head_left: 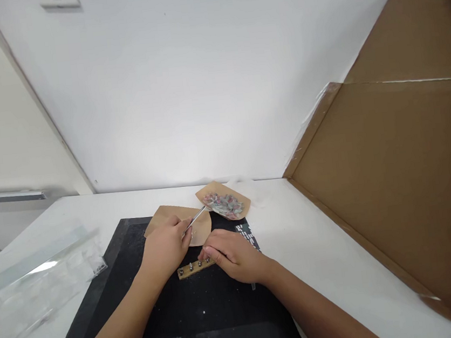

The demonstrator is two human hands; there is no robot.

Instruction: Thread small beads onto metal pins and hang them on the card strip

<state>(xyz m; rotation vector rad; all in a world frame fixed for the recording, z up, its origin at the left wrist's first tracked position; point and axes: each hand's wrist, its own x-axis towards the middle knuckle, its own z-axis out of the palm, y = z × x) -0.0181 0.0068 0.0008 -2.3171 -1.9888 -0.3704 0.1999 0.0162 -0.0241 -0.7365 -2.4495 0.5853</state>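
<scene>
Pinched in my left hand [165, 246] is a slim silver tool [196, 219], slanting up and to the right over a brown paper tray [169, 214]. My right hand [235, 254] is closed above the right end of a narrow wooden strip [186, 272], which carries a row of small metal studs. Its thumb and fingertips meet close to the studs; what they pinch is too small to make out. Behind that hand stands a second brown tray [247, 203] heaped with small grey and reddish pieces [227, 205].
A black mat [208, 306] lies under the work on the white table [298, 236]. Clear plastic packaging [55, 280] is spread at the left. A patterned card [245, 232] shows beside my right hand. Large cardboard [405, 170] leans at the right, and a white wall [179, 87] rises behind.
</scene>
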